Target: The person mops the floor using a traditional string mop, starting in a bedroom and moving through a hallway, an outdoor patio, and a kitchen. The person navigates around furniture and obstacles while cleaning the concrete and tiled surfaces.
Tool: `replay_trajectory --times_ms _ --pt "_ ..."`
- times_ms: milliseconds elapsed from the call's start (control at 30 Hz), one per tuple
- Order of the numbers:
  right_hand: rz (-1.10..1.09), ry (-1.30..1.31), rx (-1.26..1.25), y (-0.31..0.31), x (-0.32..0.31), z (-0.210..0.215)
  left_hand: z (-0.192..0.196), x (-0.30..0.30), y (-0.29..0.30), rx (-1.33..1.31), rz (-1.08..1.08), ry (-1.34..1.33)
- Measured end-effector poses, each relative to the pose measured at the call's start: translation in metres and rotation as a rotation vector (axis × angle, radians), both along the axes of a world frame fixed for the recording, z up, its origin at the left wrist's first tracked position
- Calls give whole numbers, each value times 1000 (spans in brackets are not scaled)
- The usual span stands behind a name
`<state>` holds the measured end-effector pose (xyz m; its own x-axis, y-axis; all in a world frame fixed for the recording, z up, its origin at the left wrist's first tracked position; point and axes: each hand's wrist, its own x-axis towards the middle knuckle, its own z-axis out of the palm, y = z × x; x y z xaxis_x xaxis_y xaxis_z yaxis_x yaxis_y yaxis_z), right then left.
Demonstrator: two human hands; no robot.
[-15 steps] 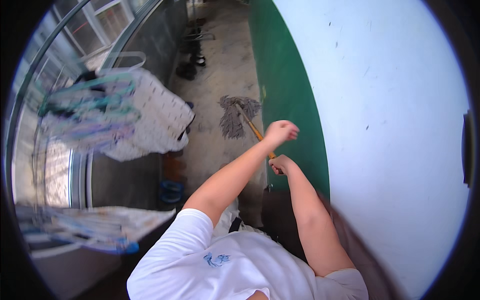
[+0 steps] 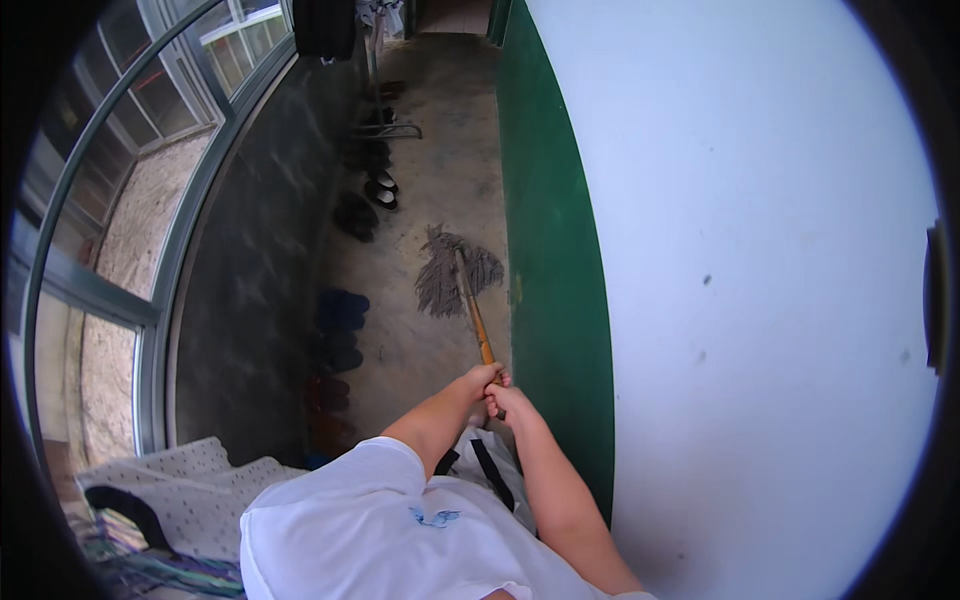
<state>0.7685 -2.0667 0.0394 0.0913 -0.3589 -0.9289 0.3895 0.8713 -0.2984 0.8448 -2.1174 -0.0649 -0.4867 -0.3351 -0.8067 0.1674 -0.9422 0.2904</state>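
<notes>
A mop point(image 2: 475, 318) with a wooden handle slants away from me, its grey string head point(image 2: 440, 282) spread on the concrete floor. My left hand point(image 2: 485, 377) is closed around the handle. Just below it, my right hand point(image 2: 509, 402) also grips the handle, the two hands almost touching. The handle's near end is hidden by my hands and body.
A green-painted band point(image 2: 555, 260) runs along the white wall at right. Dark shoes point(image 2: 355, 215) and blue footwear point(image 2: 340, 312) line the left side below a dark low wall point(image 2: 260, 240). A metal rack foot point(image 2: 390, 131) juts out farther ahead. Hanging cloth point(image 2: 190, 500) is at lower left.
My left hand, earlier raised beside the handle, is now closed on it next to my right hand. Both hands have come left and lower in view. The hanging clothes have slipped toward the lower left.
</notes>
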Motion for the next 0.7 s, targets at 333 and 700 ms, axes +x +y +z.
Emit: replay_trajectory --times_ms 333,700 --pt "-12 17 -80 -253 -1 -2 36 -3 -235 132 341 87" --pt "-107 -136 -41 -553 8 -21 21 13 -548 113 201 28"
